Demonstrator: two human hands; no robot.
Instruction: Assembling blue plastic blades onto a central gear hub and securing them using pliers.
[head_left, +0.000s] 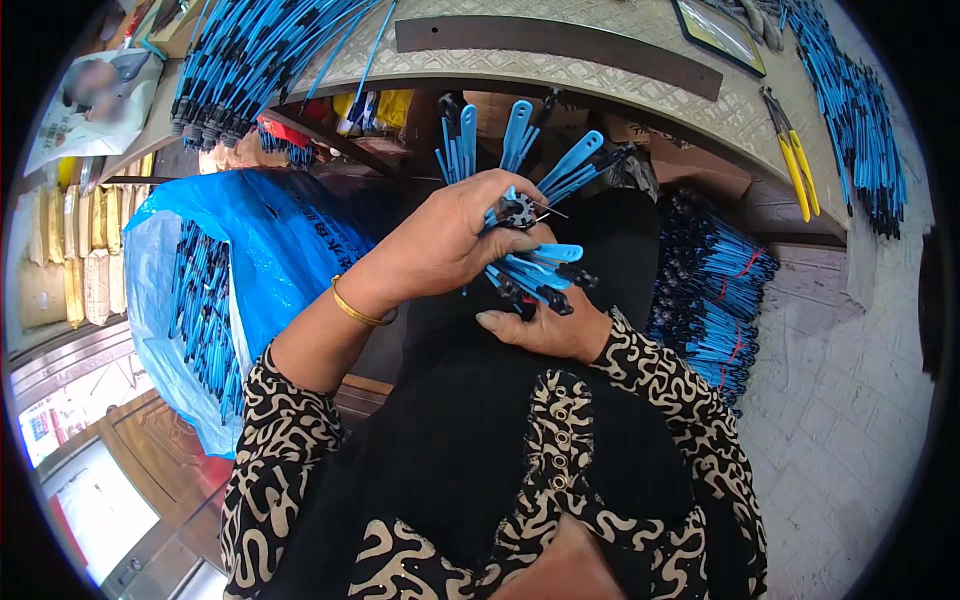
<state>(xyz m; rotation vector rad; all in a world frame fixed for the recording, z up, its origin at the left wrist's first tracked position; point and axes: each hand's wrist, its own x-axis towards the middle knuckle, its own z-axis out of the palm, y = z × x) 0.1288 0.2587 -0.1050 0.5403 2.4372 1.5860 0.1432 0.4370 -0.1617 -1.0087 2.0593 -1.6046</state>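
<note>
At the middle, in front of my lap, is a blue and black spoked frame [517, 120], with flat blue arms fanning out from a round black hub [519, 211]. My left hand [462, 232] is closed around the frame beside the hub, its thumb and fingers pressed on the blue parts. Thin metal wires stick out at the hub. Lower down, my right hand [555, 328] cups the near arms [540, 268] from below. Its thumb points left and its other fingers are mostly hidden behind the frame.
Bundles of blue and black rods lie on the bench [375, 70] at far left and far right. Yellow-handled pliers [795, 165] and a dark metal strip [560, 48] rest there too. Left stands a blue plastic bag [275, 235] of rods; right, stacked tied bundles [715, 290].
</note>
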